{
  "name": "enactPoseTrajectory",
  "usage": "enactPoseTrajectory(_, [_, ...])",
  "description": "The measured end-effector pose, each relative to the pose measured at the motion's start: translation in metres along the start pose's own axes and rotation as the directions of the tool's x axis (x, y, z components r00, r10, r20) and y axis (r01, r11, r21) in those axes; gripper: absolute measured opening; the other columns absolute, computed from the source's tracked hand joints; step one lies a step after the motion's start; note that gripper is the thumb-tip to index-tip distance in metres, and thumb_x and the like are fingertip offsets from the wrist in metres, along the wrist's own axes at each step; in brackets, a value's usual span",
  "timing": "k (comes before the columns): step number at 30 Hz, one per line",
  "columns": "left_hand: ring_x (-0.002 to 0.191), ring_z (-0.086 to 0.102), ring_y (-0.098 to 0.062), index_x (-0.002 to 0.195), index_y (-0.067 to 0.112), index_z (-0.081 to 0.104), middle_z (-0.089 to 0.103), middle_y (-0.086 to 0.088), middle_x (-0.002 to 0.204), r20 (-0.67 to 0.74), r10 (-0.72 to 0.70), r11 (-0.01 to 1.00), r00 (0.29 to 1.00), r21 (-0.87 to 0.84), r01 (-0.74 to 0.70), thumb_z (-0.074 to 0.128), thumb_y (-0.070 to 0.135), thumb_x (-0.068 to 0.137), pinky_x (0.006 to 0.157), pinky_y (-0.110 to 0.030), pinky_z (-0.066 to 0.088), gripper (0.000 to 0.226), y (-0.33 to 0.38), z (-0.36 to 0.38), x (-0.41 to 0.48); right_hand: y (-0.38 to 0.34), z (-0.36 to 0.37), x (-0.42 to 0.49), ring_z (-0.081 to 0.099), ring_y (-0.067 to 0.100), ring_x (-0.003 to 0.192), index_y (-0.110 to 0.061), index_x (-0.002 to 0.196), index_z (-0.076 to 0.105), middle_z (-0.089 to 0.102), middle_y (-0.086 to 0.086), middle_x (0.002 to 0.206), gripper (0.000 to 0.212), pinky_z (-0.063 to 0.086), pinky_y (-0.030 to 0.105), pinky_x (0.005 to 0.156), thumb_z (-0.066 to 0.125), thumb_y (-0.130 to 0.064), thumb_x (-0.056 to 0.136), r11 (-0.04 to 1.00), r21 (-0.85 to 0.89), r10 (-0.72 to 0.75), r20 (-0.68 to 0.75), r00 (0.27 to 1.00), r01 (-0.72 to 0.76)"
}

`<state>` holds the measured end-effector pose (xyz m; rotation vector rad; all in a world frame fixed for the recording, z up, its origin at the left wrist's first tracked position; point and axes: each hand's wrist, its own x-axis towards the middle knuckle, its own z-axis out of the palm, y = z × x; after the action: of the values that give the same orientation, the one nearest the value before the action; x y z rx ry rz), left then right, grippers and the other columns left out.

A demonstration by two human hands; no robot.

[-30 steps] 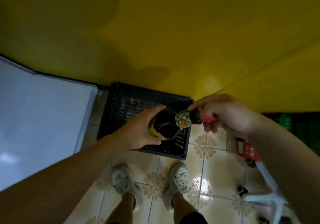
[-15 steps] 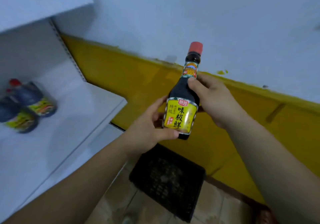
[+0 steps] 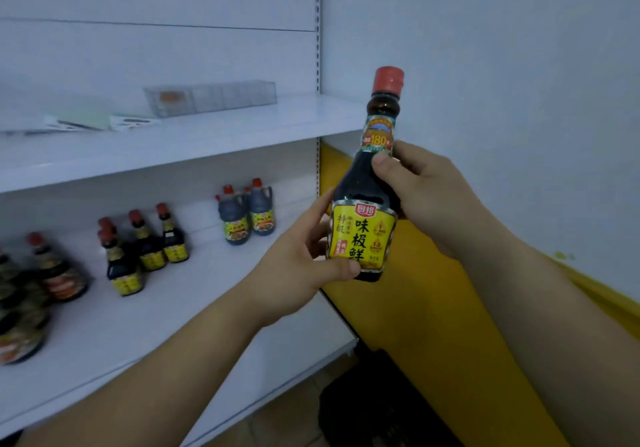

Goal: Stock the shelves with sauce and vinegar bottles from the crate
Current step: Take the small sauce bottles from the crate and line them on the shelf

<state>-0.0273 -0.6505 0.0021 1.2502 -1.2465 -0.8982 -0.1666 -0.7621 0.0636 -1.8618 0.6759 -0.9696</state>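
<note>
Down by the floor the dark crate (image 3: 377, 412) is just peeking into the bottom of the shot, too dim to see what's in it. Above it, both hands are holding one soy sauce bottle (image 3: 363, 218) upright in mid-air, off the right end of the shelving, label facing the camera. The left hand (image 3: 301, 266) is cupping the base, thumb lying across the bottom of the yellow label and fingers curled round the back. The right hand (image 3: 426, 197) is wrapping the shoulder, thumb pressing just under the neck label. So that's a firm two-handed grip, and the red cap isn't being touched.

I'd say this is the carry-and-check part, with the placing not yet done. Further back, the lower shelf (image 3: 194, 294) is already carrying a cluster of matching bottles (image 3: 149, 245) with the same yellow labels, plus a few handled jugs (image 3: 247, 214) to their right. The next move probably calls for swinging left and setting this one down upright near its lookalikes without knocking them. Furthest off, the upper shelf (image 3: 214, 131) is holding a clear box (image 3: 211, 96).
</note>
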Motion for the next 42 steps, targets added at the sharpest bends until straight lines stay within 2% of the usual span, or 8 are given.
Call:
enactPoseTrajectory(7, [0.1, 0.065, -0.014, 0.144, 0.039, 0.032, 0.055, 0.003, 0.124, -0.258, -0.043, 0.997, 0.965, 0.047, 0.057, 0.073, -0.007, 0.073, 0.074, -0.023, 0.055, 0.094, -0.009, -0.12, -0.086, -0.039, 0.151, 0.001, 0.069, 0.018, 0.09, -0.028, 0.102, 0.065, 0.072, -0.002, 0.094, 0.015, 0.054, 0.048, 0.09, 0.053, -0.035, 0.096, 1.0, 0.027, -0.012, 0.203, 0.979, 0.006])
enactPoseTrajectory(11, [0.102, 0.064, -0.013, 0.145, 0.039, 0.031, 0.056, 0.005, 0.126, -0.339, -0.08, 0.99, 0.937, 0.084, 0.115, 0.077, -0.002, 0.072, 0.078, -0.027, 0.056, 0.096, -0.025, -0.188, -0.133, -0.05, 0.235, -0.001, 0.065, 0.011, 0.093, -0.037, 0.107, 0.058, 0.068, -0.009, 0.1, 0.013, 0.053, 0.039, 0.088, 0.054, -0.037, 0.095, 0.999, -0.026, -0.029, 0.352, 0.936, 0.04])
enactPoseTrajectory(19, [0.1, 0.065, -0.023, 0.145, 0.04, 0.028, 0.055, 0.002, 0.127, -0.433, -0.137, 0.976, 0.891, 0.094, 0.196, 0.073, -0.009, 0.073, 0.083, -0.036, 0.057, 0.098, -0.083, -0.267, -0.183, -0.024, 0.355, 0.008, 0.065, 0.018, 0.096, -0.032, 0.115, 0.049, 0.065, -0.005, 0.105, 0.026, 0.056, 0.046, 0.086, 0.059, -0.038, 0.091, 0.994, -0.105, 0.082, 0.467, 0.88, -0.036])
enactPoseTrajectory(25, [0.128, 0.046, -0.01, 0.147, 0.046, 0.013, 0.045, 0.016, 0.141, -0.523, -0.209, 0.922, 0.826, 0.176, 0.344, 0.076, 0.01, 0.078, 0.099, -0.03, 0.044, 0.1, -0.154, -0.302, -0.174, 0.024, 0.41, 0.043, 0.064, 0.021, 0.097, -0.032, 0.109, 0.044, 0.063, -0.005, 0.102, 0.029, 0.056, 0.044, 0.083, 0.064, -0.02, 0.09, 0.985, -0.063, 0.165, 0.595, 0.786, -0.159])
enactPoseTrajectory(30, [0.144, 0.022, -0.014, 0.151, 0.034, 0.005, 0.021, 0.005, 0.158, -0.55, -0.339, 0.708, 0.763, 0.385, 0.592, 0.065, 0.037, 0.087, 0.109, -0.025, 0.024, 0.088, -0.226, -0.344, -0.145, 0.095, 0.447, 0.082, 0.057, 0.011, 0.092, -0.025, 0.113, 0.043, 0.054, -0.018, 0.095, 0.033, 0.048, 0.033, 0.084, 0.066, -0.02, 0.089, 0.986, -0.152, 0.141, 0.58, 0.803, -0.064])
enactPoseTrajectory(32, [0.146, 0.013, -0.018, 0.152, 0.028, 0.008, 0.015, 0.001, 0.159, -0.562, -0.41, 0.555, 0.718, 0.471, 0.686, 0.056, 0.044, 0.091, 0.115, -0.029, 0.017, 0.08, -0.264, -0.363, -0.138, 0.127, 0.458, 0.095, 0.054, 0.003, 0.085, -0.023, 0.115, 0.042, 0.05, -0.021, 0.092, 0.035, 0.043, 0.028, 0.081, 0.065, -0.018, 0.089, 0.984, -0.17, 0.145, 0.577, 0.804, -0.056])
enactPoseTrajectory(37, [0.148, -0.003, -0.023, 0.152, 0.027, 0.009, 0.001, -0.001, 0.161, -0.597, -0.518, 0.142, 0.613, 0.647, 0.749, 0.033, 0.059, 0.094, 0.118, -0.048, 0.005, 0.07, -0.345, -0.391, -0.134, 0.202, 0.491, 0.123, 0.056, 0.017, 0.099, -0.02, 0.118, 0.042, 0.05, -0.019, 0.093, 0.038, 0.044, 0.031, 0.085, 0.065, -0.015, 0.089, 0.982, -0.186, 0.124, 0.563, 0.817, -0.021])
enactPoseTrajectory(42, [0.147, -0.015, -0.022, 0.15, 0.037, 0.0, -0.012, 0.004, 0.16, -0.629, -0.528, 0.035, 0.57, 0.655, 0.755, 0.022, 0.068, 0.09, 0.115, -0.057, -0.006, 0.071, -0.39, -0.395, -0.14, 0.247, 0.518, 0.141, 0.054, 0.015, 0.099, -0.015, 0.123, 0.042, 0.048, -0.02, 0.093, 0.042, 0.047, 0.033, 0.091, 0.064, -0.013, 0.088, 0.987, -0.158, 0.089, 0.528, 0.845, -0.005])
